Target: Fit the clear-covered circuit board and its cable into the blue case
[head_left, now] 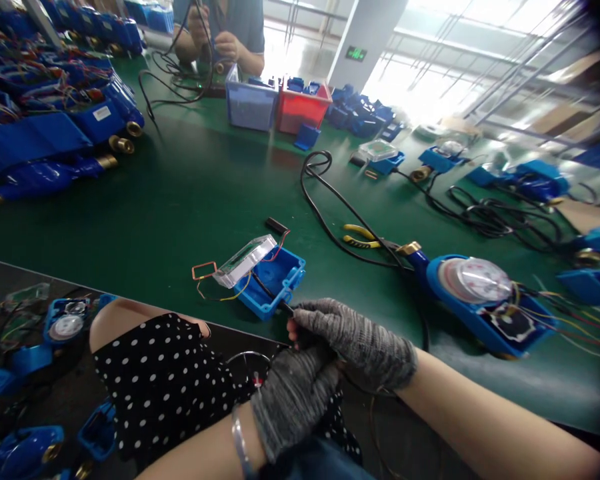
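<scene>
At the near edge of the green surface [180, 200], both gloved hands, left hand [293, 393] and right hand [360, 343], pinch the black cable [267, 293] entering the open blue housing [273, 280], whose circuit board [245, 260] lies loose, so assembly looks unfinished

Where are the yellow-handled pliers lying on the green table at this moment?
In the head view, the yellow-handled pliers lie on the green table right of centre, beside the black cable, between the open blue box and the blue water meter.
</scene>
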Motion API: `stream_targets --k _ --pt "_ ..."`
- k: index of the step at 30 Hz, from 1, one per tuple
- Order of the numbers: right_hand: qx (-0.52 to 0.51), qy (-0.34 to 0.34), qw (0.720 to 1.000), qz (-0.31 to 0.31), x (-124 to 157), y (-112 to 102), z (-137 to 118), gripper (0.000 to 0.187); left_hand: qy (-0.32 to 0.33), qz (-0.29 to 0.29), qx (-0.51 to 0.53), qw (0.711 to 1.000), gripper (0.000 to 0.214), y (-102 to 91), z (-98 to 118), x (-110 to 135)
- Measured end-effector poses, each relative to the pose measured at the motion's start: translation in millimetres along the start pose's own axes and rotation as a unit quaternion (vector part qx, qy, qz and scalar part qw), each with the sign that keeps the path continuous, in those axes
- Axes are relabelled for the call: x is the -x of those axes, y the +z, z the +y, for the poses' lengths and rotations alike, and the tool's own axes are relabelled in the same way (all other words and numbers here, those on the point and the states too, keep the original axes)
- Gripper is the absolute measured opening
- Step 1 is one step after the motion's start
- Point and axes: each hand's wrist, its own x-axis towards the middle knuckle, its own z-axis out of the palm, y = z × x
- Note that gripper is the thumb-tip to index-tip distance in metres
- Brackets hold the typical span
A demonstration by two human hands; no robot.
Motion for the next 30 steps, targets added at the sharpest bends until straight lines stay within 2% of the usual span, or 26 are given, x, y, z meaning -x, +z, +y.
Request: stream_targets --k 1,2,3,4,5,6,7,8,11,13,15,17,21,30 --pt "0.02 -0.01 1.0 0.01 1.1 -2.3 1.8 0.045 0.059 0.003 -0.082 0.995 0.02 -9.4 6.4 2.1" --pt "0.052 -0.024 0.998 0.021 2.2 -3.9 4.0 0.046 0.159 0.011 -0.211 0.964 0.023 -19.3 13.1 3.6" --pt "0.09 -0.041 0.995 0.032 3.2 -4.6 6.5 0.046 0.268 0.044 -0.335 0.902 0.029 -29.0 19.7 3.5" --pt "0.128 -0.063 0.989 0.043 3.8 -4.1 9.2 0.043 0.344 0.087 -0.437 0.827 0.035 -38.0 25.6 1.5" --pt "0.159 -0.087 0.982 0.055 4.3 -2.5 12.4 0.038 0.375 0.124 -0.515 0.76 0.039 -45.8 30.5 -2.6" --pt "0.184 -0.111 0.974 0.078 4.4 0.0 15.9 0.033 0.38 0.148 -0.57 0.713 0.04 -52.2 34.0 -8.4" --pt "0.209 -0.129 0.963 0.111 4.3 2.9 19.9 0.028 0.37 0.152 -0.612 0.682 0.038 -57.1 35.9 -15.1" --pt "0.238 -0.142 0.949 0.152 4.1 5.8 24.2 0.024 0.358 0.152 -0.639 0.664 0.034 -60.6 36.5 -21.9" --pt "0.341 -0.166 0.888 0.261 3.5 10.7 38.0 0.022 0.356 0.137 -0.66 0.647 0.015 -64.4 33.7 -35.9" --pt "0.383 -0.181 0.859 0.288 3.6 10.1 45.3 0.022 0.373 0.125 -0.649 0.651 0.009 -64.5 31.7 -38.0" --pt "0.399 -0.196 0.845 0.296 4.0 8.2 49.4 0.021 0.383 0.106 -0.64 0.658 0.008 -64.5 30.8 -37.1" --pt "0.405 -0.208 0.838 0.301 4.6 7.3 50.5 0.023 0.389 0.101 -0.638 0.657 0.009 -64.6 30.3 -36.0" --pt "0.411 -0.193 0.834 0.313 8.9 11.4 49.5 0.028 0.405 0.132 -0.642 0.637 0.012 -63.6 27.3 -36.9" --pt "0.385 -0.166 0.85 0.32 23.0 20.2 50.1 0.027 0.384 0.166 -0.662 0.622 0.016 -56.7 18.5 -31.9"
